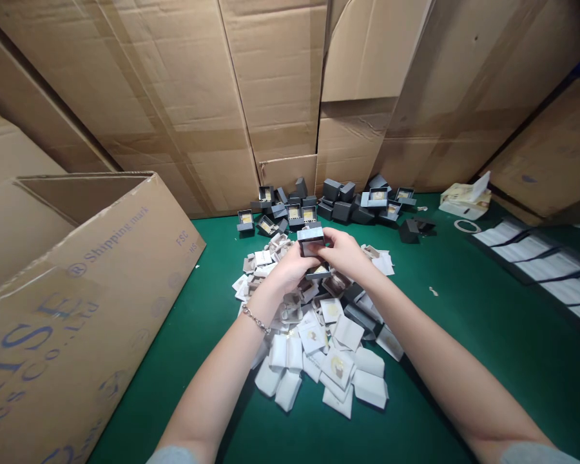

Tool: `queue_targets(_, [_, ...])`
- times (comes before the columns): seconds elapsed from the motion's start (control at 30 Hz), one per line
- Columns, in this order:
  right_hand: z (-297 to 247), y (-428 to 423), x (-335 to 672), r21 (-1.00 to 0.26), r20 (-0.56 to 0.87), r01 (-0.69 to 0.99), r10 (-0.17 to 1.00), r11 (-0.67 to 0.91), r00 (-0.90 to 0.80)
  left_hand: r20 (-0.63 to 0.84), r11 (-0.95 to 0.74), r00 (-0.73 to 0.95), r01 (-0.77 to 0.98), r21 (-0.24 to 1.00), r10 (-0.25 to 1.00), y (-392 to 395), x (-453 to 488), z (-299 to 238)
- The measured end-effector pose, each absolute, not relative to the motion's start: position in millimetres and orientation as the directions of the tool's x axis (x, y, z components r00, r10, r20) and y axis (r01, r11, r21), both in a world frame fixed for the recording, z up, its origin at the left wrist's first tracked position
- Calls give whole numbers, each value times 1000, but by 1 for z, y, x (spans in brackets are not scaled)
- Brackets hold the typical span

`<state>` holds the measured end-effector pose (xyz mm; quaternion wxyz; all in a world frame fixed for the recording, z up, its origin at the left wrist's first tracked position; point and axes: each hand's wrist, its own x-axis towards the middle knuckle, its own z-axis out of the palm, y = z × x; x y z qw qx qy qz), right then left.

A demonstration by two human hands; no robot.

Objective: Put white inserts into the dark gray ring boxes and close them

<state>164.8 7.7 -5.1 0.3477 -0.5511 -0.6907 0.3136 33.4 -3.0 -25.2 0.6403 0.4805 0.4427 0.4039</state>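
Observation:
Both my hands meet over the middle of a green table (468, 322). My left hand (290, 265) and my right hand (345, 253) each grip a side of a small dark grey box (311, 240), held above a heap of white cushion inserts (319, 335). Just under the box, between my wrists, a second dark piece (319, 272) shows; I cannot tell which hand has it. A bracelet (256, 319) sits on my left wrist. Behind my hands lies a pile of dark grey boxes (328, 203), some standing open with pale inserts inside.
A large open cardboard carton (77, 283) marked "Shipping mark" lies at the left. Flattened cardboard sheets (280, 96) wall off the back. At the right are a dark tray with white sheets (536, 258), a roll of tape (466, 226) and a pale packet (466, 196).

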Motion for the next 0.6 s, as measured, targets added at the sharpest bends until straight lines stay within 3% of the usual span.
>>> queue_targets(0.17, [-15, 13, 165, -890, 124, 418, 979, 182, -161, -146, 180, 273, -106, 978, 951, -3, 36, -26])
queue_targets(0.6, [-9, 9, 168, -837, 235, 465, 957, 287, -169, -55, 101, 261, -167, 981, 964, -1, 37, -26])
